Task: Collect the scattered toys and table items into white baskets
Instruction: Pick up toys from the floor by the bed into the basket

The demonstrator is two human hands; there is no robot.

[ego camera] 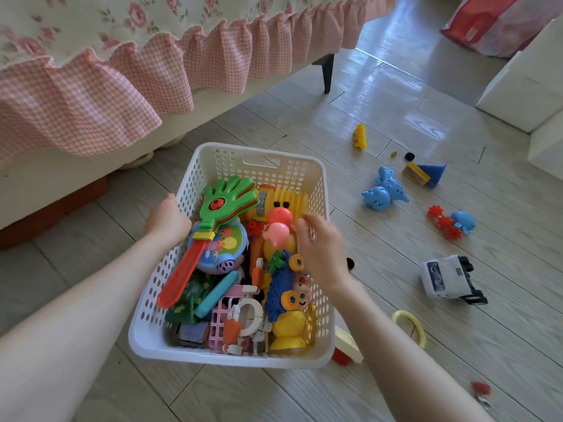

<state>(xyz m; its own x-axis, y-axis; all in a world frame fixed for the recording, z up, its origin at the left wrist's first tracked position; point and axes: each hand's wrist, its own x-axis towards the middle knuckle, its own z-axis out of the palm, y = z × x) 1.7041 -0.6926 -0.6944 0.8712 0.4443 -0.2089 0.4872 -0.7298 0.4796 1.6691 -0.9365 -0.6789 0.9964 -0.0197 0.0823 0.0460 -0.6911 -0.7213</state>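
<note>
A white perforated basket (262,161) stands on the wooden floor, filled with several toys, among them a green hand clapper (227,199) with a red handle and a pink pig figure (278,228). My left hand (169,217) grips the basket's left rim. My right hand (320,248) hovers over the basket's right side with relaxed fingers, holding nothing. More toys lie on the floor to the right: blue dinosaur figures (385,191), a white toy truck (451,277) on its side, a yellow ring (409,325), red gears with a blue octopus (454,223).
A bed with a pink gingham frill (122,83) runs along the left and back. A yellow toy (360,136), a blue cone with a yellow block (423,173) and a small red toy (481,389) lie on the floor. White furniture (524,86) stands far right.
</note>
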